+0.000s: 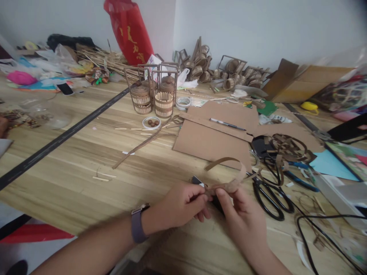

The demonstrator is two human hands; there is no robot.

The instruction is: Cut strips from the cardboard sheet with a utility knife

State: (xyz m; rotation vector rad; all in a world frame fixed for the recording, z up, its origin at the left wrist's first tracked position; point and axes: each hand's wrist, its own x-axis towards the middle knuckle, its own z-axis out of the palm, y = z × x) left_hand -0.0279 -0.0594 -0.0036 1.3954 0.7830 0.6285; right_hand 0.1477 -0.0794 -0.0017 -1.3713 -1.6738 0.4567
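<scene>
My left hand [180, 206], with a grey watch on its wrist, pinches one end of a thin brown cardboard strip [229, 173] that curls up in a loop above the table. My right hand [243, 217] meets it from the right, fingers closed on the same strip. Both hands hover low over the wooden table [86, 168] near its front edge. A small dark object [197, 179] lies just behind my left fingers; I cannot make out what it is.
Black scissors [269, 198] lie right of my hands, with a black cable [315, 233] beyond. Flat brown cardboard [212, 141] with a pen [226, 124] sits behind. Small woven basket models [156, 99] stand further back. A red bag [130, 30] leans on the wall.
</scene>
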